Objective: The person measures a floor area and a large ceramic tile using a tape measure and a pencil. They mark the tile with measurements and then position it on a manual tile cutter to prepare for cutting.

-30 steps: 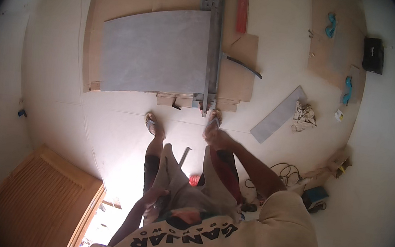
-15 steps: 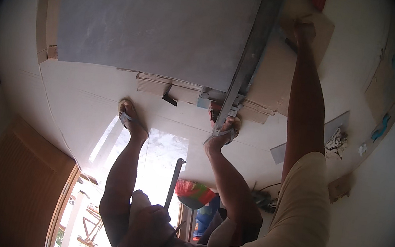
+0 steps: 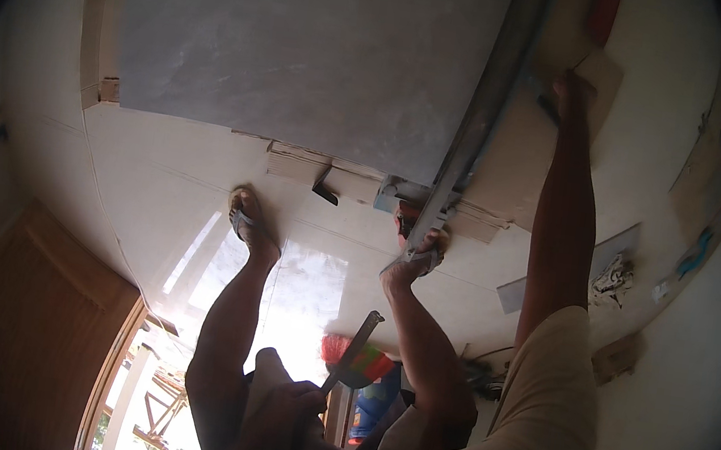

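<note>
My left hand (image 3: 296, 401), low in the middle, is closed around a tape measure, its body hidden by the hand. A short metal blade (image 3: 352, 350) with a hooked tip sticks up from the fist. At the upper right, my right arm is stretched out over cardboard. My right hand (image 3: 575, 91) is closed on a thin, pencil-like stick (image 3: 589, 58). Left of it lies a large grey tile (image 3: 300, 56), with a long metal rail (image 3: 480, 105) along its right side. The rail's near end reaches my right foot. Beside my right hand is a small dark object (image 3: 547, 109).
Cardboard (image 3: 522, 155) lies beneath the tile and rail. A black angled piece (image 3: 326, 187) sits at its near edge. A red part (image 3: 602, 16) shows at the top. A colourful broom head (image 3: 362, 362) stands behind my legs; a wooden door (image 3: 49, 340) is at left.
The tape blade has swung to the right and tilted over. The view has shifted slightly, so tile, rail and feet appear further right. Both hands keep their grip.
</note>
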A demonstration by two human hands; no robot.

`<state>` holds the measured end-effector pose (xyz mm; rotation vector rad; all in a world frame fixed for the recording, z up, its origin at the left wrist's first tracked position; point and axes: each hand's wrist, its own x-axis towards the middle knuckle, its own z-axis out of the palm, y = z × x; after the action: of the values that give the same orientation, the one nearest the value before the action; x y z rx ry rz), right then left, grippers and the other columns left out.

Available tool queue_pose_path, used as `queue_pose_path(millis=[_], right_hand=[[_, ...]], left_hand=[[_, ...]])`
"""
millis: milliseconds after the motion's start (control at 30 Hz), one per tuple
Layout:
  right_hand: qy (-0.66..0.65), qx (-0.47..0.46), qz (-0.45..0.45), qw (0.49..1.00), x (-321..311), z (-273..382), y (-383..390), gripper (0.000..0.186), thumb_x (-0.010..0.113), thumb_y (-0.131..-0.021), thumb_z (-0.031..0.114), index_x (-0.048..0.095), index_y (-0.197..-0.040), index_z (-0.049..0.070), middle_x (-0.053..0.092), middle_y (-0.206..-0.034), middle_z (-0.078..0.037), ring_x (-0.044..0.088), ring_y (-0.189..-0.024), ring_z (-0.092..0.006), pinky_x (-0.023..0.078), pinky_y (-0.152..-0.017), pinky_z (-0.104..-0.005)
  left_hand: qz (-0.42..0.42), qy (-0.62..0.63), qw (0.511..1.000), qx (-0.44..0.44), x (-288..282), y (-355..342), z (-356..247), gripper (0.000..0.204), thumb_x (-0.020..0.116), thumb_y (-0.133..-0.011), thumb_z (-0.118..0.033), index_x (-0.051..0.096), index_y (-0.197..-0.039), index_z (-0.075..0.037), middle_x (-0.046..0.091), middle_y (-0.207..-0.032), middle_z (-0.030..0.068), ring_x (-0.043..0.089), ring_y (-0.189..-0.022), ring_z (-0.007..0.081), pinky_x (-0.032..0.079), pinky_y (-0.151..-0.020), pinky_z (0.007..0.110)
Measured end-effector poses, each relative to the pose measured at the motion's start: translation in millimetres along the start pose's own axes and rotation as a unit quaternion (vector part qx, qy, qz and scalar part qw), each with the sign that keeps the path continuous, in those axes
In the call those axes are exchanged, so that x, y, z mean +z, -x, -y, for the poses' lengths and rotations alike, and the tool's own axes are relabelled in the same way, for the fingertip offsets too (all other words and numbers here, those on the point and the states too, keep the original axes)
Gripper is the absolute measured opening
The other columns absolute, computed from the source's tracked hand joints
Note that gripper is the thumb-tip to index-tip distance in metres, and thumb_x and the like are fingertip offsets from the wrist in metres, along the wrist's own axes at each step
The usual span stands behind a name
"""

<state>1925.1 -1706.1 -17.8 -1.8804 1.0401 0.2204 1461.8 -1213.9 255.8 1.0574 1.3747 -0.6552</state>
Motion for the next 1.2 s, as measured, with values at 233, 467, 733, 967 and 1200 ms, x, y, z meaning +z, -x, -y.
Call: queue_pose_path(millis=[233,467,733,967,1200], right_hand=[[-0.13,0.062,0.117,0.983,-69,19,242,0.051,0.06,-0.086,0.001,0.041,-0.133,-0.002,0.064,-0.091,-0.012,0.066,-0.074,-0.0185,0.06,-0.069,-0.0289],[-0.119,0.23,0.147,0.955,-128,17,537,0.064,0.056,-0.084,-0.001,0.029,-0.142,0.004,0.06,-0.081,-0.008,0.063,-0.061,-0.0171,0.058,-0.059,-0.0298],[-0.212,0.232,0.205,0.927,-47,102,727,0.041,0.048,-0.084,0.003,0.049,-0.125,0.002,0.053,-0.074,-0.002,0.058,-0.058,-0.0159,0.051,-0.056,-0.0245],[-0.195,0.04,0.231,0.953,81,141,748,0.011,0.049,-0.083,0.005,0.049,-0.094,0.008,0.052,-0.075,0.001,0.04,-0.057,-0.0041,0.032,-0.048,-0.0201],[-0.139,-0.166,0.264,0.94,259,93,706,0.033,0.065,-0.09,0.021,0.058,-0.116,0.002,0.046,-0.071,0.006,0.037,-0.06,-0.0026,0.032,-0.053,-0.0202]], left_hand=[[0.185,-0.073,0.96,-0.2,-32,159,15,0.019,0.061,-0.091,-0.022,0.062,-0.092,-0.003,0.056,-0.077,0.0029,0.051,-0.063,0.0099,0.04,-0.054,0.025],[0.263,-0.189,0.944,-0.069,-87,156,-42,0.022,0.06,-0.091,-0.025,0.065,-0.09,-0.004,0.059,-0.068,0.0003,0.05,-0.052,0.0066,0.04,-0.045,0.023],[0.236,-0.319,0.894,0.208,-182,140,-212,0.019,0.062,-0.088,-0.021,0.067,-0.088,-0.002,0.058,-0.071,-0.0001,0.051,-0.067,0.0059,0.042,-0.058,0.025],[0.102,-0.511,0.788,0.328,-267,102,-344,0.021,0.061,-0.088,-0.023,0.067,-0.084,-0.003,0.059,-0.062,0.0038,0.054,-0.057,0.0122,0.044,-0.056,0.031],[0.098,-0.613,0.67,0.407,-333,-68,-391,0.023,0.063,-0.087,-0.024,0.067,-0.088,-0.001,0.063,-0.072,0.0101,0.059,-0.067,0.0179,0.047,-0.065,0.033]])
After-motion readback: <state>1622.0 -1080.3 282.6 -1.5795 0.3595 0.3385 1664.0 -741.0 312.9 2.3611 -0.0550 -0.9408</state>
